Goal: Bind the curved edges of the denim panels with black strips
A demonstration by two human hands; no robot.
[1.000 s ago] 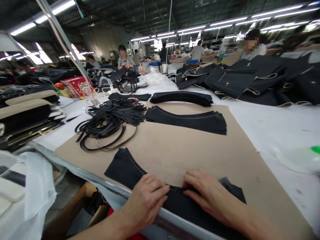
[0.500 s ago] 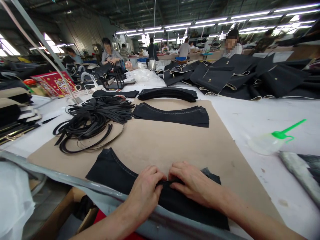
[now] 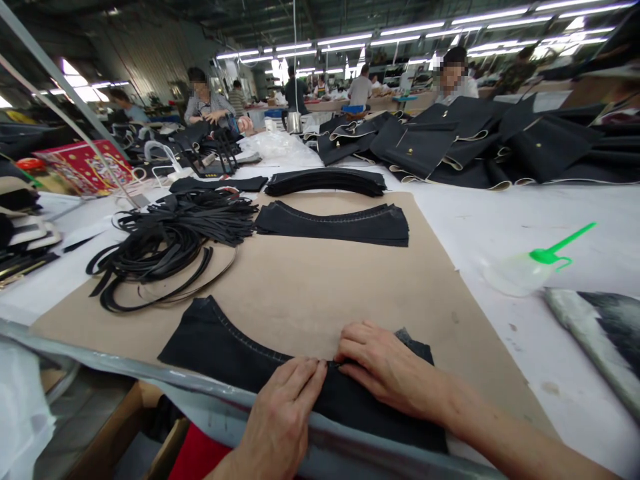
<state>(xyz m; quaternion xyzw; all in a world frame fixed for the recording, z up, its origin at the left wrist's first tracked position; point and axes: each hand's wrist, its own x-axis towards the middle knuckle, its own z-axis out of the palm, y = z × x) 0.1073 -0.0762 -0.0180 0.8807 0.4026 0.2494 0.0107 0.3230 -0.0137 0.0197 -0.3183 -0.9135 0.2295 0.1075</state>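
Observation:
A curved black fabric piece [image 3: 225, 347] lies along the front edge of the table, stitching showing along its inward-curving upper edge. My left hand [image 3: 287, 403] rests on its middle, fingers laid flat and side by side on the cloth. Just to the right, my right hand [image 3: 380, 363] pinches the upper edge between thumb and fingers. A small grey corner of the piece sticks up beyond that wrist. The fingertips of my right hand partly hide the edge they hold.
Brown board [image 3: 310, 280] covers the table's middle. Black strips [image 3: 165, 247] lie coiled at left; stacked curved pieces [image 3: 333, 227] sit farther back. At right is a clear bottle with a green spout [image 3: 547, 257]. Black panels [image 3: 450, 143] are heaped behind. Co-workers sit beyond.
My left hand has let go of the edge and flattened its fingers on the fabric, slightly lower. The right hand keeps its pinch. The view has shifted a little.

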